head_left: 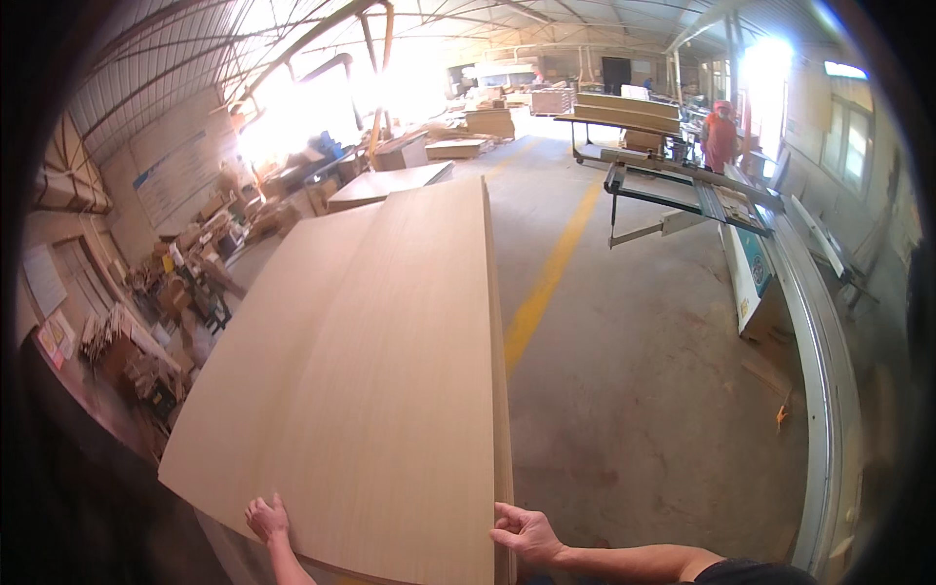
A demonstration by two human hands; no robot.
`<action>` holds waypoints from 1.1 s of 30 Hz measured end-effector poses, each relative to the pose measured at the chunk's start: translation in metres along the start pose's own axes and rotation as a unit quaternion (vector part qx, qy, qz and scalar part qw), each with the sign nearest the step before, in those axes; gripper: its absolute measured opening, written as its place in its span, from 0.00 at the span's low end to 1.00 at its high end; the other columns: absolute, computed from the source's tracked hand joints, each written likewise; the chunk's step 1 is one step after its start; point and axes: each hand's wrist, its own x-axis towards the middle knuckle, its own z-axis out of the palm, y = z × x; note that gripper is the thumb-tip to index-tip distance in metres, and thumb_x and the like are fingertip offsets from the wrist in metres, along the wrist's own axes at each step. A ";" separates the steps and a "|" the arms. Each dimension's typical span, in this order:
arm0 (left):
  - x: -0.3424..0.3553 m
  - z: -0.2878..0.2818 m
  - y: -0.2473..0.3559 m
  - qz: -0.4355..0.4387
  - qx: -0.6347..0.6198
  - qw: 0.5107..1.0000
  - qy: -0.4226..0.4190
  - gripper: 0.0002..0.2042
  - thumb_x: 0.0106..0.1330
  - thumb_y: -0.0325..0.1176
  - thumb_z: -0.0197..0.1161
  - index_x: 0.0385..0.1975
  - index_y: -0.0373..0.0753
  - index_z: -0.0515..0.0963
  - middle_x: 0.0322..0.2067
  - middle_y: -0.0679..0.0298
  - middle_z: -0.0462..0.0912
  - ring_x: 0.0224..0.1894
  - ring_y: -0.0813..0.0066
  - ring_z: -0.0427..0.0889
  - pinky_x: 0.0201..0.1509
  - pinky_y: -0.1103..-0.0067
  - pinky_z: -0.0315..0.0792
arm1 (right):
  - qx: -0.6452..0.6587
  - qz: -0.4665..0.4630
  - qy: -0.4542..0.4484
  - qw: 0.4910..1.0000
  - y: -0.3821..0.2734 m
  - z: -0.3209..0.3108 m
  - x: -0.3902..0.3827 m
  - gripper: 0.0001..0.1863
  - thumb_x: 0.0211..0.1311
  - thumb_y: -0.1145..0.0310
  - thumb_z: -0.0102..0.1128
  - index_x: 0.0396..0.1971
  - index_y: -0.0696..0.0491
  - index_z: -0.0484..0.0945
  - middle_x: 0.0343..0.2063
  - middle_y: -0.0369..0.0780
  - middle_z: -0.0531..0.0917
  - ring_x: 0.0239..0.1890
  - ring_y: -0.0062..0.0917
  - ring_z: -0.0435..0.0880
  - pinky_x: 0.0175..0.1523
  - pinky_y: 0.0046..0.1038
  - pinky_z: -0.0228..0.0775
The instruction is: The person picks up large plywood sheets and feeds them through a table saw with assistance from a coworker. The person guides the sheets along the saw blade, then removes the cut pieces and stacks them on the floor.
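Resting at the near edge of the top wood-grain panel (390, 390), left grip (267, 519) has its fingers bent over the surface; can't tell how far it closes or whether it has hold of the edge. Right grip (527, 534) is at the panel's right edge, near corner, thumb and index slightly apart and touching the edge (can't tell if that's a real pinch). Panel lies flat on a stack of sheets (504, 458), layers visible along the right side. Far edge has a step; can't tell if that's a second sheet. Yellow floor line (556, 278) runs off to the right of the stack. Sliding table saw (673, 190) farther right, person in orange (720, 138) behind it. Scrap wood (161, 375) piled at left.
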 end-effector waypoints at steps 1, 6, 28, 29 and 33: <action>-0.005 0.002 -0.012 0.006 0.000 1.000 0.016 0.25 0.65 0.52 0.68 0.46 0.32 0.83 0.51 0.50 0.83 0.57 0.50 0.78 0.63 0.58 0.72 | 0.011 0.004 -0.011 1.000 0.000 0.001 0.001 0.31 0.67 0.70 0.68 0.68 0.61 0.71 0.35 0.35 0.88 0.36 0.12 0.82 0.44 0.20 0.78; -0.033 -0.006 0.011 0.002 -0.030 0.999 -0.012 0.26 0.66 0.52 0.68 0.47 0.29 0.82 0.52 0.47 0.81 0.59 0.47 0.77 0.65 0.58 0.71 | 0.046 0.029 0.015 0.998 -0.002 -0.031 -0.007 0.27 0.70 0.74 0.63 0.68 0.59 0.73 0.38 0.32 0.86 0.38 0.13 0.82 0.48 0.20 0.78; -0.186 -0.092 0.100 0.044 -0.207 0.965 -0.153 0.28 0.65 0.57 0.69 0.41 0.31 0.86 0.35 0.51 0.90 0.41 0.51 0.88 0.47 0.60 0.80 | -0.165 -0.113 0.154 0.968 -0.025 -0.250 -0.029 0.33 0.65 0.70 0.58 0.66 0.74 0.65 0.57 0.63 0.79 0.60 0.47 0.82 0.64 0.36 0.73; -0.183 -0.083 0.090 0.061 -0.237 0.953 -0.179 0.27 0.66 0.56 0.69 0.41 0.30 0.85 0.34 0.53 0.90 0.41 0.54 0.88 0.46 0.61 0.81 | -0.151 -0.107 0.136 0.973 -0.042 -0.272 -0.027 0.32 0.65 0.71 0.58 0.65 0.74 0.66 0.57 0.62 0.80 0.59 0.44 0.84 0.63 0.36 0.74; -0.231 -0.088 0.170 -0.004 -0.438 0.819 -0.371 0.23 0.72 0.44 0.64 0.52 0.27 0.79 0.42 0.52 0.88 0.44 0.57 0.88 0.48 0.62 0.82 | 0.043 -0.010 0.100 0.994 -0.074 -0.393 -0.033 0.34 0.68 0.72 0.59 0.71 0.67 0.61 0.55 0.48 0.84 0.54 0.30 0.85 0.57 0.32 0.78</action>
